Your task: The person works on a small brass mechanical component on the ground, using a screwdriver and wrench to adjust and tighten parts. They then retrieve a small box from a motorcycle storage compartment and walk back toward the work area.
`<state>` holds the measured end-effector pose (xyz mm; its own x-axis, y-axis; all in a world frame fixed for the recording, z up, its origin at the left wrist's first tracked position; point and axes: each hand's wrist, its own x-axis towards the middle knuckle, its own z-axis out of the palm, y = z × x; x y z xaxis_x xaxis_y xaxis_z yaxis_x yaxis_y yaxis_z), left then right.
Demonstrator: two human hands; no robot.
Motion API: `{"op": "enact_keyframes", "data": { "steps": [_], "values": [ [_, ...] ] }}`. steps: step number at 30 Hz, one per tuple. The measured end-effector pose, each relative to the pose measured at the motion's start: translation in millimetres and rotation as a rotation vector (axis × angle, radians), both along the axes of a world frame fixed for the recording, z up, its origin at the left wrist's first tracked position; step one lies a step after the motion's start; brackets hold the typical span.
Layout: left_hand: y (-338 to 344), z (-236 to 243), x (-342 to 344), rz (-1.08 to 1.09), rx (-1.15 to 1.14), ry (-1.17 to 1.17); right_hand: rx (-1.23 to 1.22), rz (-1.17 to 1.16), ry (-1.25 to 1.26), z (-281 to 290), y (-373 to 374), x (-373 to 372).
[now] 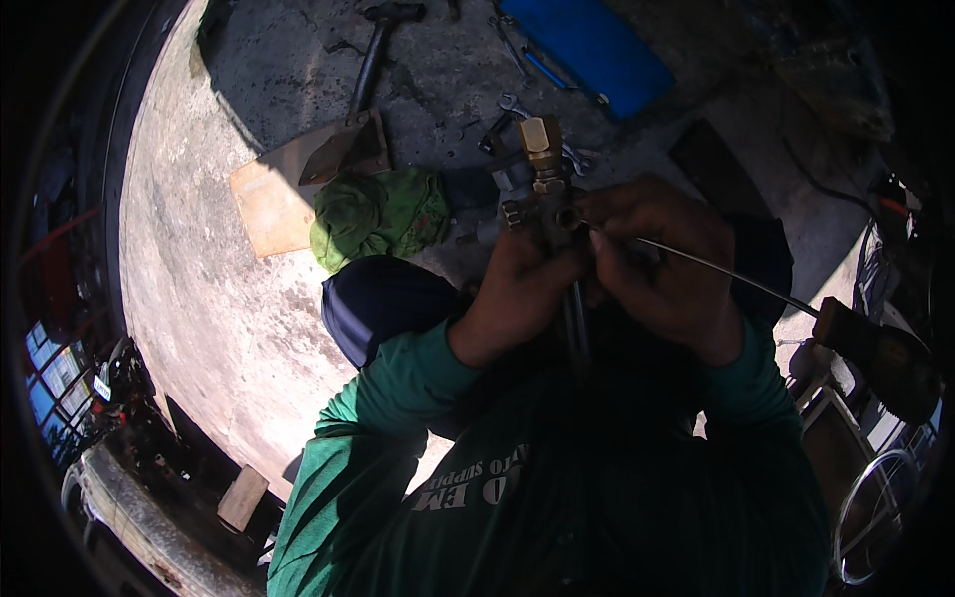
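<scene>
My left hand (pixel 519 297) is closed around a metal valve-like fitting (pixel 547 211), held upright in front of my body. A brass hex nut (pixel 539 139) tops the fitting, and a round port opens on its right side. Below it runs a shiny metal rod (pixel 576 316); whether the two are joined is hard to see. My right hand (pixel 681 261) pinches the thin shaft of a screwdriver (pixel 731 271) close to its tip, at the port. The screwdriver's dark and yellowish handle sticks out to the right, past the hand. Shadow hides how far the tip reaches in.
On the concrete floor ahead lie a green cloth (pixel 378 214), a flat tan board (pixel 269 209), a hammer (pixel 374 62), wrenches (pixel 512 102) and a blue case (pixel 597 55). A wire wheel-like ring (pixel 875 512) stands at the lower right; a wooden block (pixel 242 497) lies lower left.
</scene>
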<state>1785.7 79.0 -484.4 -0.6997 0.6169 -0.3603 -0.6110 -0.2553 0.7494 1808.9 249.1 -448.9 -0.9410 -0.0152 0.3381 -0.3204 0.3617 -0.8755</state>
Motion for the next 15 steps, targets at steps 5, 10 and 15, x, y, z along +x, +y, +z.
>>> {"op": "enact_keyframes", "data": {
  "steps": [5, 10, 15],
  "values": [
    [-0.6, 0.0, -2.2, -0.03, -0.013, 0.006, -0.034, 0.003, 0.003, -0.6, 1.0, -0.4],
    [-2.5, -1.2, -1.2, -0.037, -0.015, 0.033, -0.008, 0.014, 0.0, 1.9, 1.4, 0.5],
    [-1.2, -2.9, 1.1, -0.022, -0.025, 0.039, 0.015, 0.034, -0.023, 2.6, 3.6, 1.9]
  ]
}}
